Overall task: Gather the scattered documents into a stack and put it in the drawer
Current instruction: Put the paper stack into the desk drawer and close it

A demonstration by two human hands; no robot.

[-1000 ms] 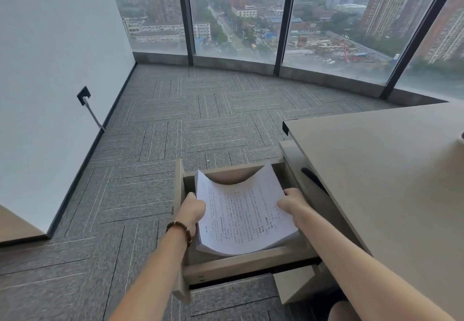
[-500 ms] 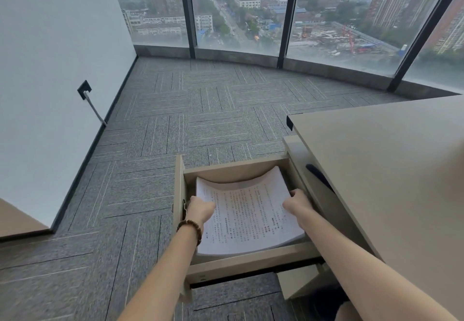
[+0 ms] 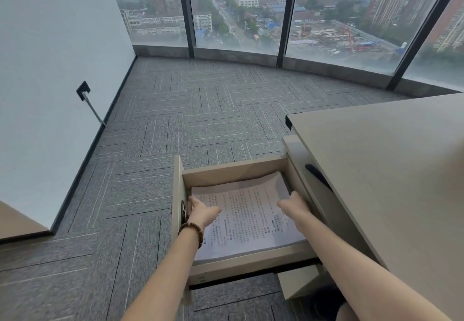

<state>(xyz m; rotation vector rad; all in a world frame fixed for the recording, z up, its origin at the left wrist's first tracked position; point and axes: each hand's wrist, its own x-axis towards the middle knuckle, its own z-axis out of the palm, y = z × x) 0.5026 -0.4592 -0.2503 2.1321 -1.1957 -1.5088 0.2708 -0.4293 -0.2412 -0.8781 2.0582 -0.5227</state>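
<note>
A stack of printed white documents (image 3: 247, 216) lies flat inside the open pale wooden drawer (image 3: 241, 265), which is pulled out from under the desk. My left hand (image 3: 202, 211), with a bead bracelet at the wrist, rests on the stack's left edge with fingers stretched out. My right hand (image 3: 293, 205) touches the stack's right edge by the drawer's right wall; its fingertips are hidden behind the hand.
The beige desk top (image 3: 391, 170) fills the right side, with a dark handle (image 3: 317, 175) on the cabinet below it. Grey carpet tiles (image 3: 200, 109) run to tall windows (image 3: 238, 9). A white wall (image 3: 50, 69) with a black socket (image 3: 83, 90) is left.
The stack, held bowed above the drawer a second ago, has come down and now lies flat in it. Both hands have loosened from gripping its sides to resting at its edges.
</note>
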